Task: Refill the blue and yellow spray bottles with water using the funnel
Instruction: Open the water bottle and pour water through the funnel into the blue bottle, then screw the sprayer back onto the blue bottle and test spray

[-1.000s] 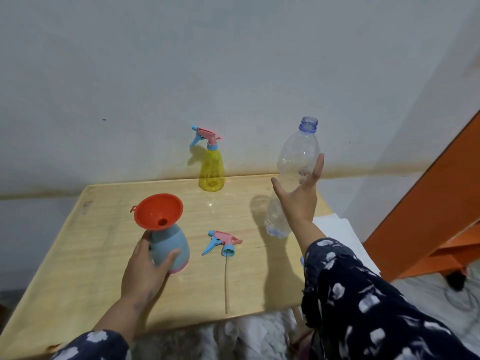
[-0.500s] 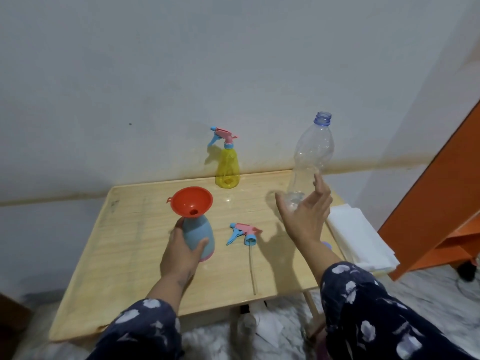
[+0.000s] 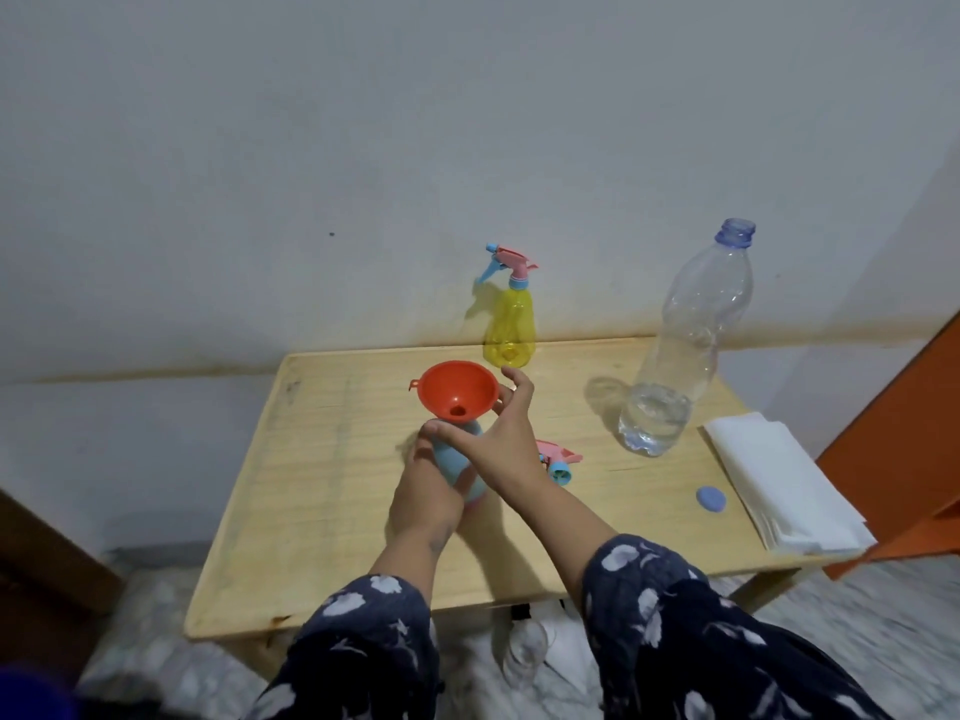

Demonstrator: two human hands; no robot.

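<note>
The blue spray bottle (image 3: 451,456) stands mid-table with its spray head off and the orange funnel (image 3: 457,389) seated in its neck. My left hand (image 3: 428,493) grips the bottle's body from the near side. Crossing over it, my right hand (image 3: 498,439) holds the funnel's cone, thumb below it and fingers at its right rim. The yellow spray bottle (image 3: 511,324), spray head on, stands at the table's far edge. An uncapped clear water bottle (image 3: 675,356) stands to the right with a little water at its bottom.
The loose blue and pink spray head (image 3: 560,464) lies right of my hands on the wooden table (image 3: 322,485). A blue cap (image 3: 710,498) and a stack of white tissues (image 3: 779,491) lie at the right edge. Orange furniture (image 3: 909,433) stands beyond it.
My right hand has let go of the clear water bottle, which now stands on the table, and has moved left onto the funnel. My left hand keeps its grip on the blue bottle.
</note>
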